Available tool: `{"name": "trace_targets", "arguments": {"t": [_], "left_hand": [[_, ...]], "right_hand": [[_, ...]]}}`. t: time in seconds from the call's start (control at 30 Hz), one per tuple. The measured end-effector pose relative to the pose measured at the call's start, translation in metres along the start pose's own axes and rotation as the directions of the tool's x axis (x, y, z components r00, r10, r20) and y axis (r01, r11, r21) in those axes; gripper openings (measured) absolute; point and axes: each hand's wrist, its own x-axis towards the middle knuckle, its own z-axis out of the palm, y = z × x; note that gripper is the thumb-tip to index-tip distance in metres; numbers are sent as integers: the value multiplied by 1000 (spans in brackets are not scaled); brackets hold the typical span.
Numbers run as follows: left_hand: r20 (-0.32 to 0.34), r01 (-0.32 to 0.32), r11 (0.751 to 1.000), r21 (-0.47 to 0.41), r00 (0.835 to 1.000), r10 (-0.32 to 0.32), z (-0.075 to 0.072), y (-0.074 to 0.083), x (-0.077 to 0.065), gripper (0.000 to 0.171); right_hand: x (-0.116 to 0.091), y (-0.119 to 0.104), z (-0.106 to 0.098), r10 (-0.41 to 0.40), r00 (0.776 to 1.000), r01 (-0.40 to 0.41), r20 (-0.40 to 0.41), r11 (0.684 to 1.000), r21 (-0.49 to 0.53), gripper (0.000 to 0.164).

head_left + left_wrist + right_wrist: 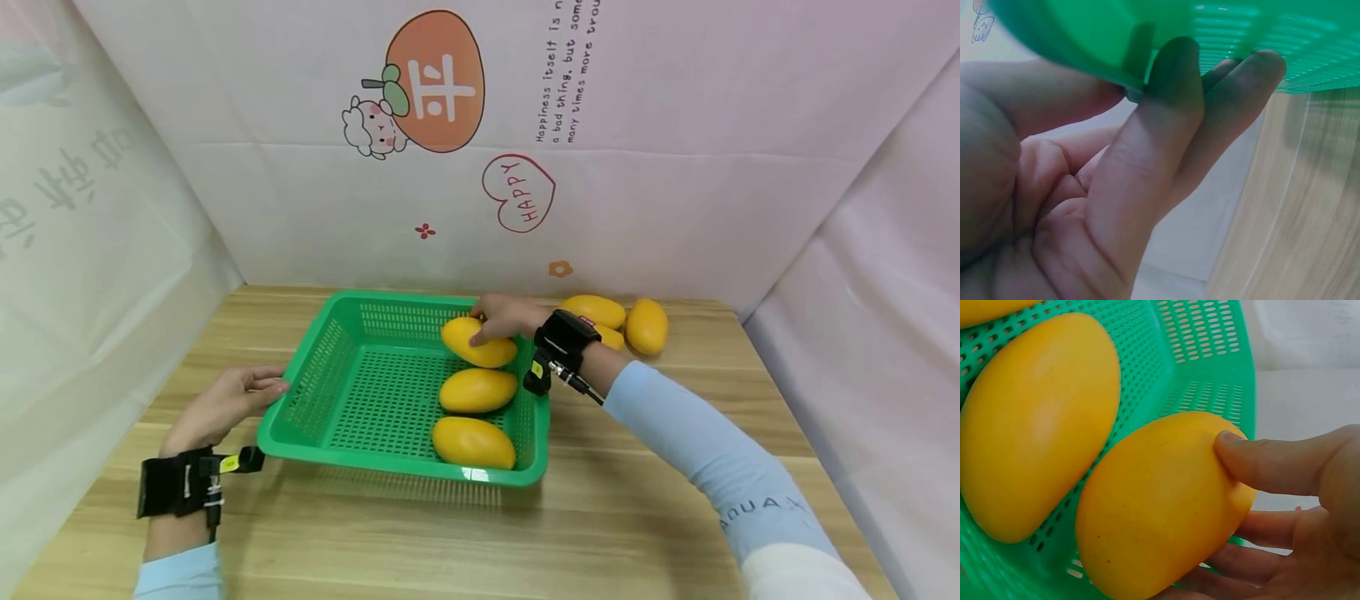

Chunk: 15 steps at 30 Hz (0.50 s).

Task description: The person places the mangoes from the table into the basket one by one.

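Note:
A green plastic basket (375,462) with slotted sides stands on the table. My left hand (225,404) holds its left rim, thumb and fingers on either side of the edge in the left wrist view. My right hand (510,317) grips a yellow mango (1154,500) in the basket's back right corner, thumb on top and fingers along its far side. Two more mangoes lie in a column nearer the front: a middle one (477,391) and a front one (474,442), along the right wall.
Behind my right wrist, outside the basket, three mangoes sit on the wooden table (637,517): one at the back (594,308), one partly hidden by the wrist, and a right one (647,327). A white printed cloth (300,208) hangs behind and at both sides.

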Motion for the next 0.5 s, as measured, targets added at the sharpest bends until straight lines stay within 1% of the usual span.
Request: {"name": "trace_targets", "arguments": {"t": [0.07,0.13,0.23,0.3,0.4,0.5], "left_hand": [[-1,0,1000,2,1000,0,0,0,0,54],[-2,3,1000,7,1000,-3,0,0,0,55],[-3,9,1000,17,1000,-9,0,0,0,56],[-4,12,1000,19,1000,-12,-1,0,0,56],[-5,12,1000,21,1000,-12,-1,0,0,56],[-4,10,1000,18,1000,-10,-1,0,0,56]], "right_hand": [[2,0,2,5,1000,-5,18,999,-39,40],[4,2,4,16,999,-14,43,998,-54,40],[7,4,6,49,996,-44,79,997,-55,44],[9,5,8,70,992,-66,109,997,-36,43],[11,4,11,116,985,-111,129,993,-45,46],[12,2,13,168,977,-159,133,984,-75,51]]}}
